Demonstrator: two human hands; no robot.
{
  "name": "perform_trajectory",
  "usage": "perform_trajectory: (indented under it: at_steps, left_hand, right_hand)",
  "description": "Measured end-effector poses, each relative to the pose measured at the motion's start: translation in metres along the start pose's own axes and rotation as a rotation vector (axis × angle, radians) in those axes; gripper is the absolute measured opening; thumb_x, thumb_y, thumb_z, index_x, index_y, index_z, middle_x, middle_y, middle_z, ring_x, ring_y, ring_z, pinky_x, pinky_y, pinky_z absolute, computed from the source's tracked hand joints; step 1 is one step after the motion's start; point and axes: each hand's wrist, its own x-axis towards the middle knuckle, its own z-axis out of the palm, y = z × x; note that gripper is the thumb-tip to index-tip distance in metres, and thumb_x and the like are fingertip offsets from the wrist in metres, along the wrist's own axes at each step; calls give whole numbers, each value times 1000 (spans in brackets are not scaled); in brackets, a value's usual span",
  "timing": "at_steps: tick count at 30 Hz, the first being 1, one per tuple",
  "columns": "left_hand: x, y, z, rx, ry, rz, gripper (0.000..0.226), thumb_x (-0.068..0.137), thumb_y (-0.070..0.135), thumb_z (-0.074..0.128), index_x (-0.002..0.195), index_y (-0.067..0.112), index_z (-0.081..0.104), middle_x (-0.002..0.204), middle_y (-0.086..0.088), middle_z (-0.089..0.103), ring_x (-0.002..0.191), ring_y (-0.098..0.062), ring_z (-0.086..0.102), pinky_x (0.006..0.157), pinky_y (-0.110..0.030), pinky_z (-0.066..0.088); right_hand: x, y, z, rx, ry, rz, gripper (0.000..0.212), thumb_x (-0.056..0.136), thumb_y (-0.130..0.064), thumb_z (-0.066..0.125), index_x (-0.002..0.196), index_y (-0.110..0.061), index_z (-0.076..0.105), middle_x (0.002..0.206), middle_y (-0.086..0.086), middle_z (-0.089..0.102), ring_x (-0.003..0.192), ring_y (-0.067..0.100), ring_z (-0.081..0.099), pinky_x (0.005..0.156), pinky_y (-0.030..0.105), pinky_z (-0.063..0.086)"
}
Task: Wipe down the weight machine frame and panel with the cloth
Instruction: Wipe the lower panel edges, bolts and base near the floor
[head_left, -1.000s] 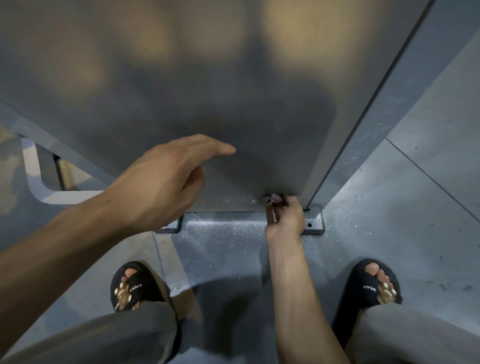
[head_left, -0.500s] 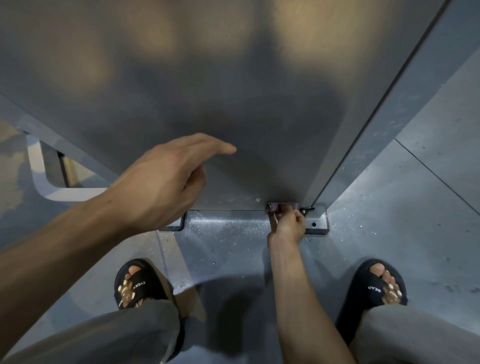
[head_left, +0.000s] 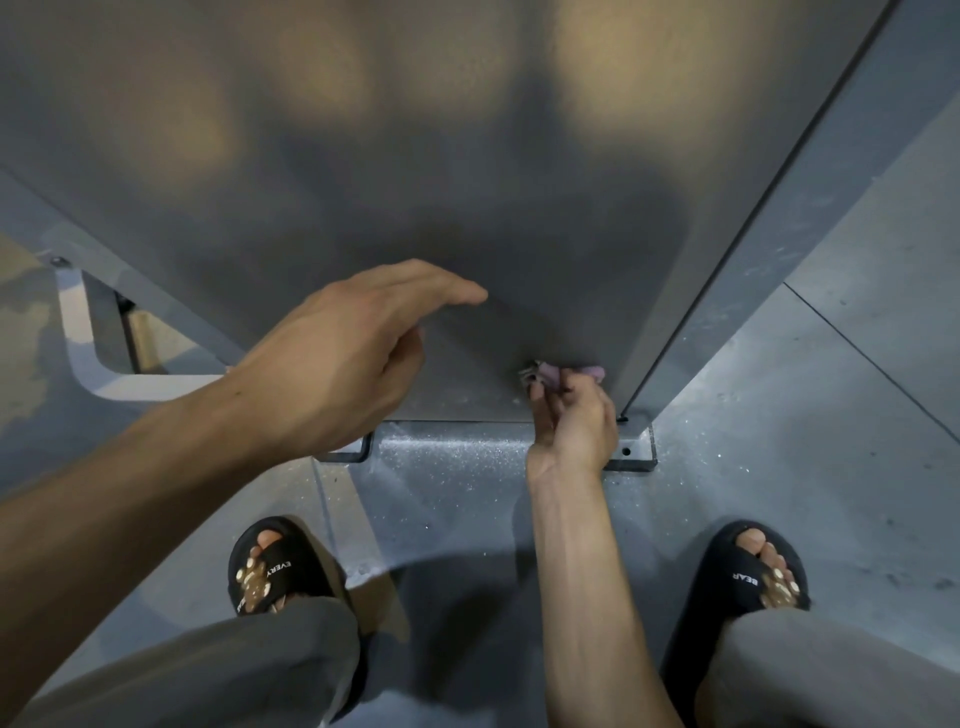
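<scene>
A person is standing right up against the weight machine, looking down its grey panel (head_left: 415, 171), which is filling the far half of the view and catching two soft warm reflections near the top. Along the panel's right edge the frame post (head_left: 769, 249) is running down to a bolted foot plate (head_left: 635, 457) on the speckled grey floor (head_left: 831, 415), and a second foot bracket (head_left: 358, 453) is peeking out from under the left forearm. Off to the far left a pale curved frame bar (head_left: 93, 358) is bending round toward the panel's base. Near the bottom, two feet in black slide sandals, the left (head_left: 275, 569) and the right (head_left: 756, 571), are planted on the floor, with grey trouser legs (head_left: 249, 670) covering the knees. The left arm is crossing much of the lower left view and hiding the panel's bottom left corner. The left hand (head_left: 358, 353) is spread with relaxed, nearly straight fingers reaching toward the panel, gripping nothing; whether the fingertips are touching the metal I cannot tell. The right hand (head_left: 576, 421) is curled around a small purple cloth (head_left: 571, 375), pressing it against the panel's lower right corner, just beside the frame post and a little above the bottom edge.
</scene>
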Motion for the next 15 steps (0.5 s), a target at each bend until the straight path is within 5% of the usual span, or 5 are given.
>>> perform_trajectory:
  at_steps: [5,9,15]
  left_hand:
    - [-4,-2,-1,7,-10,-13,60,93,-3,47,143,28,55,144,12,54,129,-6,51,100,-21,39]
    - [-4,-4,-2,6,-15,-18,59,94,-3,46,144,27,54,144,11,54,130,-7,51,103,-24,40]
    - [-5,-5,-1,2,-28,-19,57,96,-1,44,145,27,52,145,13,52,131,-5,49,105,-25,41]
  right_hand:
    - [-8,1,4,-9,-57,-118,25,86,9,65,79,-13,55,76,16,66,67,21,68,60,30,58]
    - [11,22,-10,-70,-8,-118,23,88,10,64,82,-11,57,84,17,62,62,14,64,61,29,59]
    - [44,63,-31,-162,76,4,28,88,16,62,81,-11,57,94,16,70,80,23,69,66,29,62]
